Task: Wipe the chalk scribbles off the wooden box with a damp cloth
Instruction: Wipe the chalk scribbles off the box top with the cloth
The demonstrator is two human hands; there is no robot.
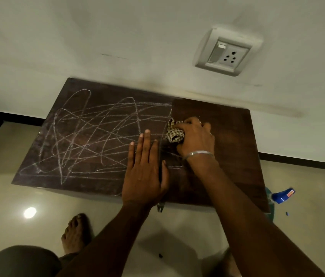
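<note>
My single head view looks forward and steeply down from close above the wooden box point(101, 136), taking in the wall point(117, 37) behind and the floor point(17, 196) below.

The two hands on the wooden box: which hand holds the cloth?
The right hand, wearing a metal bangle, grips the checked cloth. The left hand lies flat and empty on the wooden box.
</note>
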